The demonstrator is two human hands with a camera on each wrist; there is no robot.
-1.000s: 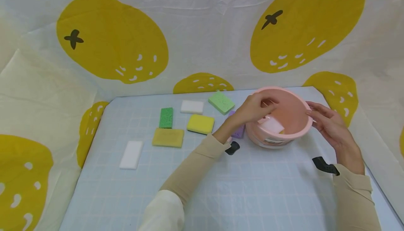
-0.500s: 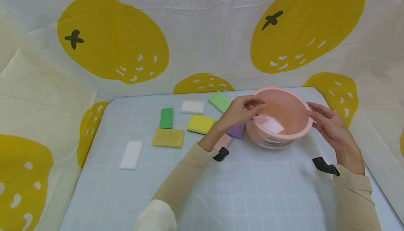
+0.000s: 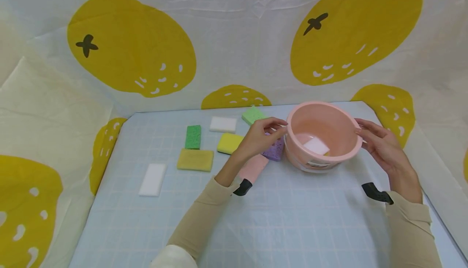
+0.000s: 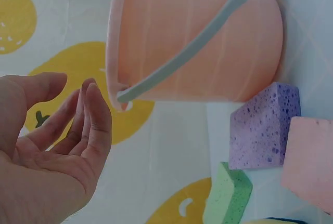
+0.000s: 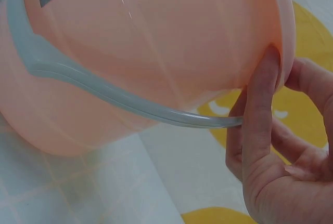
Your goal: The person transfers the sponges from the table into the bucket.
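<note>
A pink bucket [image 3: 329, 127] with a pale grey handle [image 5: 130, 102] stands tilted on the table at the right. Inside it lies a white sponge [image 3: 316, 146]. My left hand [image 3: 265, 131] hovers just left of the bucket's rim, over a purple sponge [image 3: 275, 151], its fingers relaxed and empty. In the left wrist view the left hand [image 4: 75, 94] is apart from the bucket [image 4: 197, 52]. My right hand [image 3: 371, 138] rests straight fingers against the bucket's right rim. The right wrist view shows one of the right hand's fingers [image 5: 260, 109] lying along the bucket wall [image 5: 156, 52].
A pink sponge [image 3: 254, 166] lies beside the purple one. Further left on the blue gridded table [image 3: 292, 219] lie light green [image 3: 252, 115], yellow [image 3: 228, 142], white [image 3: 223, 124], dark green [image 3: 192, 136], mustard [image 3: 195, 160] and another white [image 3: 152, 179] sponge. Lemon-print cloth surrounds the table.
My left hand has drawn out of the bucket and moved left, empty. The white sponge stays inside. The right hand has not moved.
</note>
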